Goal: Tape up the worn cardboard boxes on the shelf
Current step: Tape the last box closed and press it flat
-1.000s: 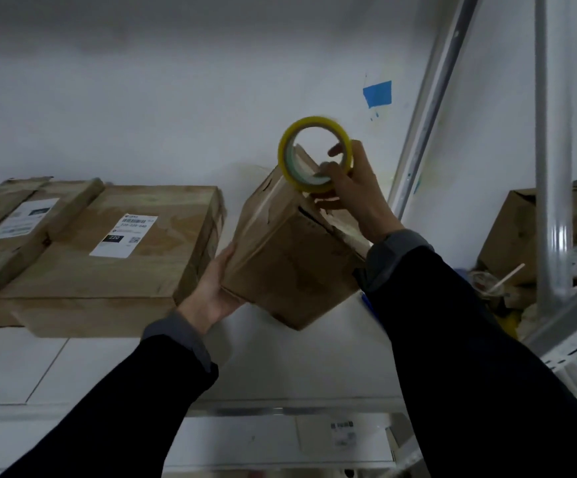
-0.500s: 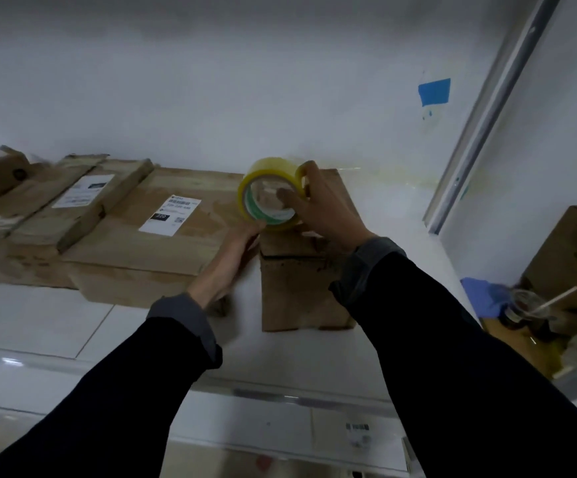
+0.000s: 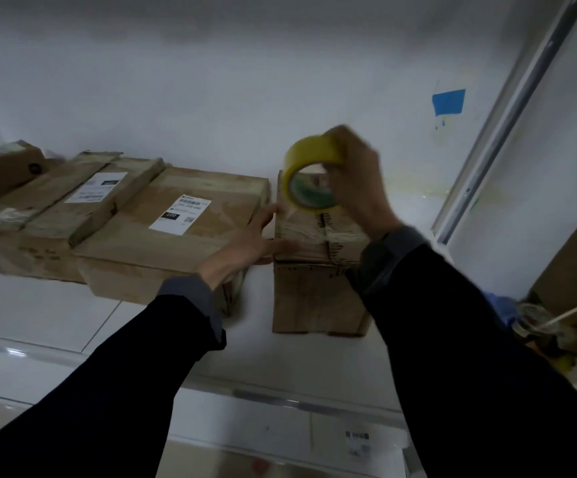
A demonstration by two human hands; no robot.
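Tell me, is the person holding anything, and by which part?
The right hand grips the yellow tape roll by its outer rim. The left hand holds nothing; it presses flat against the small cardboard box.

You're standing at a stockroom or warehouse shelf. A white shelf board (image 3: 56,315) carries worn cardboard boxes (image 3: 163,243) lying flat on the left, two of them with white shipping labels (image 3: 180,214) printed with barcodes. A small barcode tag (image 3: 357,436) sits on the shelf's near front edge. A grey metal upright (image 3: 493,139) of the racking runs up on the right against a plain white wall marked with a scrap of blue tape (image 3: 448,102). Far right, another brown box (image 3: 573,274) stands among loose clutter.
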